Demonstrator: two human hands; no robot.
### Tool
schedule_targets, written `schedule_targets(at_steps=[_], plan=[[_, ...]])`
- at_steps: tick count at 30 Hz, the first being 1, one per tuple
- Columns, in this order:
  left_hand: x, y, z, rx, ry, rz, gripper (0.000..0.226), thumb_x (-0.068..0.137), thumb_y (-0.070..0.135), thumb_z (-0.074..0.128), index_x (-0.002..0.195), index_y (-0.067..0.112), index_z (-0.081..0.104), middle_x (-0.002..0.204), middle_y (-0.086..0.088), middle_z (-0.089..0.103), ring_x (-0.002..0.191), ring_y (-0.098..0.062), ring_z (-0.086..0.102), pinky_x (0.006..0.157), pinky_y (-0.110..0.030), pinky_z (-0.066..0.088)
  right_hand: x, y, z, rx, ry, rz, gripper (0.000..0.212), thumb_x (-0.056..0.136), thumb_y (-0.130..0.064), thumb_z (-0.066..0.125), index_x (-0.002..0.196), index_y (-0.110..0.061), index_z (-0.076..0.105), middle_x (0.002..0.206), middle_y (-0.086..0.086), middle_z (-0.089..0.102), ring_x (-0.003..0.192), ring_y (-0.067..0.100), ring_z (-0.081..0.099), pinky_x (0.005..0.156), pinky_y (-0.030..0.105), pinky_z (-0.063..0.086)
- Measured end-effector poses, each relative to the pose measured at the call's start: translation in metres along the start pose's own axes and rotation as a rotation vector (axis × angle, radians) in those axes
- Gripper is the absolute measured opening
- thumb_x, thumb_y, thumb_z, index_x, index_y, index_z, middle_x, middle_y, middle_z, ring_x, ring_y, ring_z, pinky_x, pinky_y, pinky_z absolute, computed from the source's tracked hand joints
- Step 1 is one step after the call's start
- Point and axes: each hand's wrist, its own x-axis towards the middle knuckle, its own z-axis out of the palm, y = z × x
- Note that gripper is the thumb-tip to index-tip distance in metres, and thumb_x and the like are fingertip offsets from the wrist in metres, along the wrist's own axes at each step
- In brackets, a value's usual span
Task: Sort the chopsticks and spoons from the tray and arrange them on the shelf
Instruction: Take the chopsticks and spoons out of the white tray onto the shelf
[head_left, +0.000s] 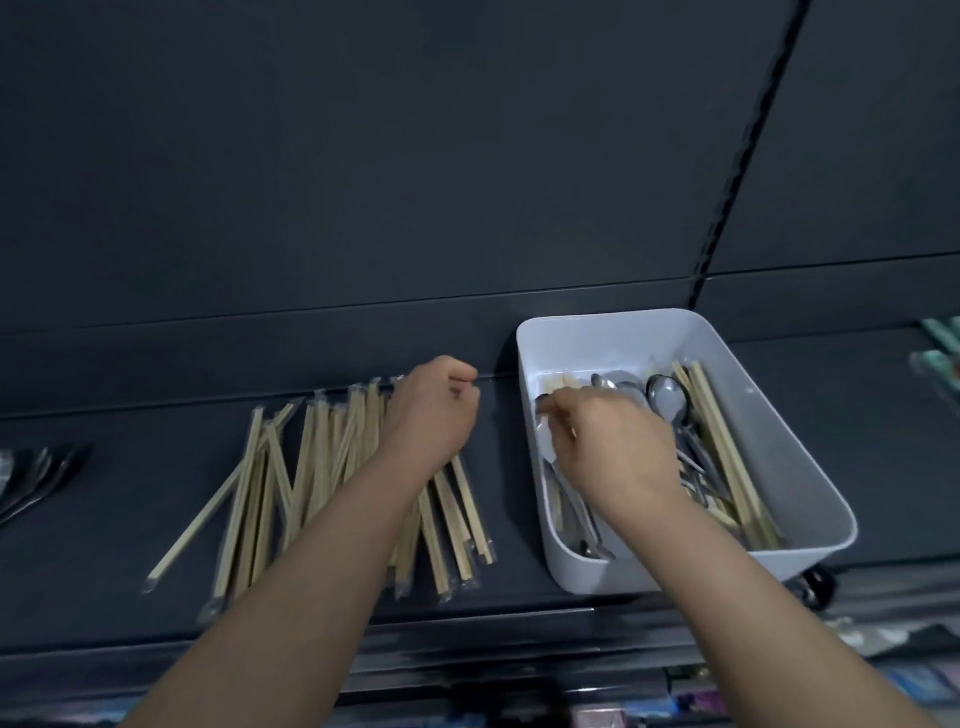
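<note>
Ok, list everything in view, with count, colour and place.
shelf: one, dark, spans the frame
wrapped chopsticks: many, pale wood, spread on shelf left of tray
tray: one, white, on shelf at right
spoons in tray: several, silver, middle of it
chopsticks in tray: several, pale wood, along its right wall
spoons on shelf: a few, dark metal, far left edge
greenish items: far right edge, unclear
left hand: fingers curled, over the wrapped chopsticks' far ends
right hand: inside tray, fingertips at its left side; hold unclear
</note>
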Motion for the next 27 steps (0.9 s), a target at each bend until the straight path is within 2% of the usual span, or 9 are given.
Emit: schedule_targets(at_steps=[5, 9, 12, 13, 15, 18, 21, 25, 27], plan=[[-0.009, 0.042, 0.036, -0.041, -0.105, 0.104, 0.022, 0.089, 0.017, 0.057, 0.106, 0.019, 0.070, 0.101, 0.004, 0.070, 0.093, -0.013, 0.065, 0.083, -0.026, 0.052, -0.012, 0.068, -0.015, -0.143, -0.094, 0.155, 0.027, 0.089, -0.023, 0.048, 0.109, -0.032, 0.065, 0.102, -0.003, 0.067, 0.097, 0.025, 0.062, 0.065, 0.028, 0.040], [-0.014, 0.066, 0.064, 0.030, -0.209, 0.133, 0.020, 0.089, 0.017, 0.056, 0.101, 0.021, 0.071, 0.091, 0.005, 0.069, 0.090, -0.015, 0.064, 0.084, -0.029, 0.054, -0.021, 0.104, -0.021, -0.152, -0.147, 0.224, 0.028, 0.089, -0.022, 0.049, 0.108, -0.033, 0.066, 0.104, -0.002, 0.069, 0.098, 0.025, 0.064, 0.071, 0.030, 0.047], [-0.018, 0.077, 0.079, 0.063, -0.243, 0.132, 0.025, 0.087, 0.012, 0.052, 0.093, 0.026, 0.071, 0.082, 0.005, 0.063, 0.085, -0.019, 0.062, 0.080, -0.031, 0.054, -0.023, 0.112, -0.017, -0.077, -0.286, 0.243, 0.027, 0.088, -0.024, 0.052, 0.108, -0.035, 0.066, 0.108, -0.003, 0.068, 0.101, 0.023, 0.063, 0.075, 0.029, 0.046], [-0.019, 0.079, 0.081, 0.084, -0.239, 0.138, 0.027, 0.086, 0.009, 0.049, 0.089, 0.027, 0.069, 0.082, 0.003, 0.061, 0.084, -0.022, 0.060, 0.078, -0.031, 0.052, -0.023, 0.112, -0.015, -0.034, -0.342, 0.247, 0.023, 0.088, -0.027, 0.054, 0.106, -0.034, 0.067, 0.107, -0.004, 0.068, 0.100, 0.022, 0.063, 0.076, 0.028, 0.047], [-0.019, 0.080, 0.083, 0.147, -0.217, 0.138, 0.031, 0.086, 0.007, 0.048, 0.097, 0.026, 0.071, 0.091, 0.001, 0.065, 0.089, -0.022, 0.060, 0.081, -0.031, 0.052, -0.020, 0.106, -0.012, 0.024, -0.463, 0.231, 0.018, 0.085, -0.039, 0.061, 0.099, -0.029, 0.069, 0.102, -0.004, 0.068, 0.096, 0.020, 0.063, 0.077, 0.028, 0.049], [-0.017, 0.077, 0.082, 0.205, -0.191, 0.094, 0.029, 0.089, 0.008, 0.048, 0.106, 0.018, 0.070, 0.106, 0.000, 0.070, 0.099, -0.020, 0.063, 0.088, -0.033, 0.052, -0.016, 0.094, -0.003, 0.048, -0.609, 0.203, 0.029, 0.081, -0.044, 0.068, 0.102, -0.024, 0.066, 0.102, -0.002, 0.065, 0.096, 0.019, 0.062, 0.080, 0.031, 0.051], [-0.020, 0.074, 0.081, 0.259, -0.212, 0.084, 0.027, 0.089, 0.008, 0.049, 0.103, 0.021, 0.068, 0.101, 0.000, 0.070, 0.095, -0.019, 0.065, 0.085, -0.034, 0.054, -0.015, 0.092, 0.003, 0.065, -0.599, 0.217, 0.026, 0.084, -0.028, 0.066, 0.108, -0.021, 0.063, 0.108, 0.002, 0.065, 0.099, 0.023, 0.062, 0.081, 0.031, 0.051], [-0.024, 0.077, 0.088, 0.457, -0.233, 0.155, 0.027, 0.088, 0.006, 0.049, 0.105, 0.014, 0.068, 0.105, -0.005, 0.068, 0.098, -0.025, 0.062, 0.082, -0.034, 0.052, -0.014, 0.108, -0.014, 0.114, -0.474, 0.237, 0.026, 0.086, -0.027, 0.061, 0.111, -0.022, 0.063, 0.110, 0.004, 0.065, 0.103, 0.027, 0.061, 0.083, 0.032, 0.049], [-0.028, 0.083, 0.095, 0.594, -0.280, 0.135, 0.023, 0.086, 0.005, 0.050, 0.102, 0.009, 0.065, 0.106, -0.009, 0.064, 0.095, -0.029, 0.061, 0.072, -0.034, 0.050, -0.014, 0.119, -0.023, 0.113, -0.416, 0.263, 0.031, 0.085, -0.022, 0.059, 0.115, -0.023, 0.062, 0.112, 0.004, 0.065, 0.104, 0.027, 0.059, 0.080, 0.031, 0.047]])
